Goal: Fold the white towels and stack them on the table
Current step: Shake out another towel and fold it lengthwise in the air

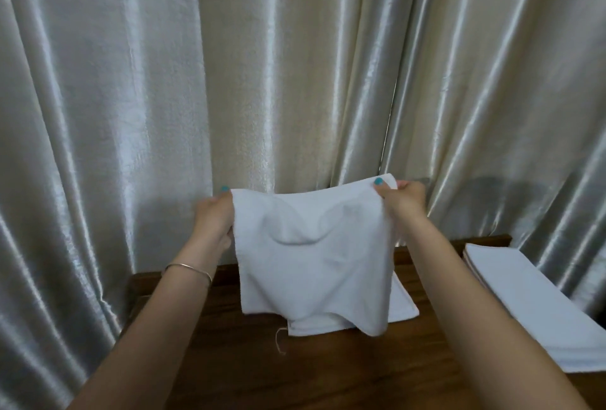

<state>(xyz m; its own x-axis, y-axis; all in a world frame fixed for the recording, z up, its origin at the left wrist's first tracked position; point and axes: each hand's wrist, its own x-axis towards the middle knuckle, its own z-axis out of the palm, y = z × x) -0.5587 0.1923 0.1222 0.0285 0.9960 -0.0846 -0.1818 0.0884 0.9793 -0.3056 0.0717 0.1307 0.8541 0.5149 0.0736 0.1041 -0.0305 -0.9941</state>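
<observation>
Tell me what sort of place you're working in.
Probably a hotel room or a similar lodging, though I can't be sure: shiny full-length curtains hang behind a dark wooden table, and identical white towels lie stacked on it.

Both arms reach forward, left hand and right hand raised, fingers pinching.

bare table front, towel stack right

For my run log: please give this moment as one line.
left hand: grips towel corner | right hand: grips other corner | towel: hanging over table | stack: right
</observation>
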